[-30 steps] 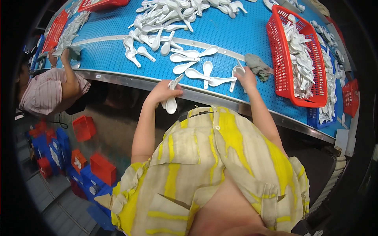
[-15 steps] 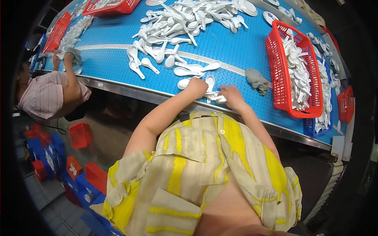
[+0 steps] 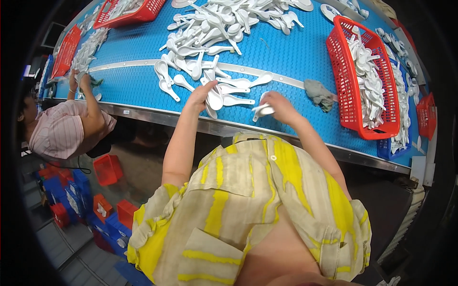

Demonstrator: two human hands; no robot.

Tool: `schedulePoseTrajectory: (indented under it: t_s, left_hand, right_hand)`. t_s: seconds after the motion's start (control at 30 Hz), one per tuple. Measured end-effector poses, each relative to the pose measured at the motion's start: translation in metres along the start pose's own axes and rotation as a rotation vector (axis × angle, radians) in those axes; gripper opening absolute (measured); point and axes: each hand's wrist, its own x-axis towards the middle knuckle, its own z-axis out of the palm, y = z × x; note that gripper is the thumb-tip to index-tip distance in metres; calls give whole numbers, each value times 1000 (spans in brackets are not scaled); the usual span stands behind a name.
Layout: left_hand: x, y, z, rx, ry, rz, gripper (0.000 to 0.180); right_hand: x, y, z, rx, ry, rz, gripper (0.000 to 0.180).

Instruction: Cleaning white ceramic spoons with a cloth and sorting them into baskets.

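White soup spoons (image 3: pixel 212 21) lie in a large heap on the blue table surface, with a few strays trailing toward me. My left hand (image 3: pixel 199 97) is closed at the near end of that trail, its fingers on a white spoon (image 3: pixel 215 99). To its right, my right hand (image 3: pixel 280 107) is closed round several white spoons, whose ends (image 3: pixel 261 112) stick out on its left side. A single spoon (image 3: pixel 238 100) lies between the hands. Right of my right hand rests a crumpled grey-green cloth (image 3: pixel 318 94).
A red basket (image 3: pixel 344 102) full of spoons stands at the right, beside a blue basket (image 3: pixel 387 151) of spoons. More red baskets (image 3: pixel 155 10) stand at the far left. Another person (image 3: pixel 67 126) works at the left. A metal edge (image 3: pixel 157 116) borders the table.
My hands have moved apart. The left went left and away from me onto another spoon; the right lifted several spoons off the near edge. The view has shifted slightly.
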Motion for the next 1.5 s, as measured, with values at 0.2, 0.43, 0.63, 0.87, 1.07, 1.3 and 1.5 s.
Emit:
schedulePoseTrajectory:
  t_s: [0.2, 0.43, 0.63, 0.87, 1.07, 1.3, 1.5]
  left_hand:
    - [-15, 0, -2, -201, -77, -14, 28]
    - [-40, 19, 7, 594, -132, 145, 41]
    - [-10, 39, 20, 1184, -29, 372, 60]
    - [19, 26, 72, 2082, -115, 527, 30]
    - [30, 9, 74, 2195, -118, 519, 27]
    - [10, -1, 38, 1887, -19, 594, 38]
    - [0, -4, -7, 1208, 283, 394, 40]
  right_hand:
    - [2, -1, 12, -271, -155, 36, 29]
    - [-59, 14, -79, 92, 284, 540, 36]
    - [-142, 83, -239, 43, 989, 590, 48]
    - [-36, 26, -172, 82, 894, 592, 50]
    - [68, 41, -1, -351, 373, 37, 29]
    - [53, 43, 7, -299, 72, 314, 32]
    - [44, 37, 3, 330, 356, 516, 39]
